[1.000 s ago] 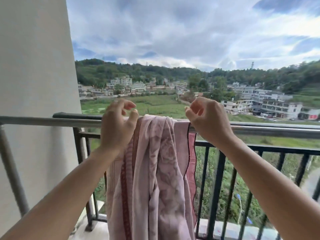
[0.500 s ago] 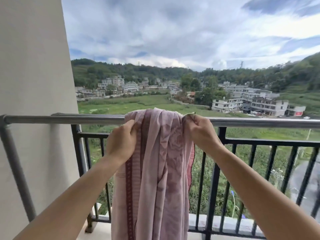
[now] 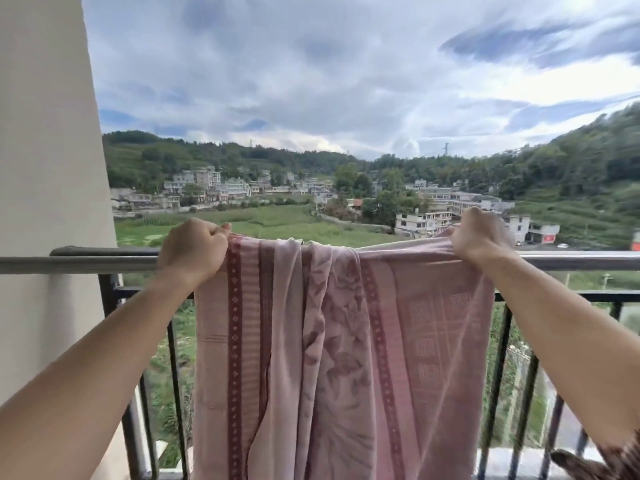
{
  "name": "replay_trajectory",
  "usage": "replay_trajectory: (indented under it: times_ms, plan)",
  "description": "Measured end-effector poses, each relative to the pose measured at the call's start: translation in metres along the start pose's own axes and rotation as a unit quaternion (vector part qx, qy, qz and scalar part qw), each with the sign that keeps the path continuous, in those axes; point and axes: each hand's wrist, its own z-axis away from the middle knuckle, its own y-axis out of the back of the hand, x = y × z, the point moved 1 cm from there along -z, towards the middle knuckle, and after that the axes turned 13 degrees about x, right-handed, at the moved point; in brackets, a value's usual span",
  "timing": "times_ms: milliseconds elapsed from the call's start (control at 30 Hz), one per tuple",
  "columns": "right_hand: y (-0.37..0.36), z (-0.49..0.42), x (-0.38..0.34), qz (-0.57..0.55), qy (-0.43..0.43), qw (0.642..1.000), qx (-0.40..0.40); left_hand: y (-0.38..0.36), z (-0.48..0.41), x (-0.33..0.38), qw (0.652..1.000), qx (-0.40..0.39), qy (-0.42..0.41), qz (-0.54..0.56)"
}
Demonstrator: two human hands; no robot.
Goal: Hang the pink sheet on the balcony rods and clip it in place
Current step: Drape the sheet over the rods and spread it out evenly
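Note:
The pink sheet (image 3: 346,341), patterned with darker red bands, hangs over the silver balcony rod (image 3: 79,264) and drapes down toward me. My left hand (image 3: 194,249) grips its top edge at the left, at the rod. My right hand (image 3: 479,239) grips the top edge at the right, slightly above the rod. The sheet is stretched wide between both hands, with folds bunched in its middle. No clip is in view.
A black metal railing (image 3: 114,299) with vertical bars stands just behind the rod. A pale wall (image 3: 45,168) closes off the left side. A dark patterned object (image 3: 602,462) shows at the bottom right corner. Beyond lie fields, houses and hills.
Both hands have moved apart along the rod, spreading the bunched sheet out wide. The right hand has travelled furthest, to the right.

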Motion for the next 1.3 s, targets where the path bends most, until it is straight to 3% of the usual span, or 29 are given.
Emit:
replay_trajectory:
  times_ms: [133,200,333,433,500,600,700,867,933,1067,1133,1200,1300]
  plan:
    - [0.014,-0.009,0.026,0.079,-0.016,0.996,0.032,0.023,-0.011,-0.028,0.996,0.077,0.054,-0.003]
    - [0.013,-0.006,0.031,0.086,-0.009,0.996,0.010,0.027,-0.009,-0.035,0.996,0.067,0.043,-0.027]
    - [0.007,0.006,-0.005,-0.004,0.071,0.997,0.012,0.012,0.011,-0.016,0.995,0.079,0.025,-0.058]
    - [0.006,0.035,-0.051,-0.159,0.156,0.975,0.012,0.006,0.033,0.010,0.989,0.124,-0.065,-0.038]
    - [0.009,0.062,-0.081,-0.240,0.202,0.949,-0.003,0.003,0.052,0.019,0.993,0.057,-0.089,-0.043]
    - [0.012,0.097,-0.117,-0.274,0.290,0.917,-0.018,-0.002,0.070,0.014,0.993,-0.029,-0.054,-0.103]
    - [0.006,0.117,-0.137,-0.220,0.363,0.905,-0.038,-0.003,0.070,-0.002,0.998,-0.046,-0.038,-0.005]
    - [0.000,0.121,-0.148,-0.155,0.435,0.885,0.063,0.017,0.033,-0.025,0.987,0.019,0.046,0.150]
    - [0.003,0.115,-0.151,-0.160,0.415,0.891,0.095,0.032,0.005,-0.040,0.974,0.086,0.114,0.176]
    - [0.008,0.074,-0.144,-0.223,0.237,0.935,0.138,0.066,-0.059,-0.083,0.913,0.256,0.262,0.181]
    - [0.006,0.059,-0.134,-0.221,0.173,0.950,0.140,0.076,-0.080,-0.109,0.893,0.291,0.304,0.159]
    - [-0.003,0.060,-0.129,-0.220,0.166,0.957,0.089,0.074,-0.085,-0.123,0.915,0.236,0.302,0.124]
    - [-0.014,0.084,-0.131,-0.254,0.221,0.942,-0.019,0.053,-0.061,-0.115,0.954,0.091,0.285,0.004]
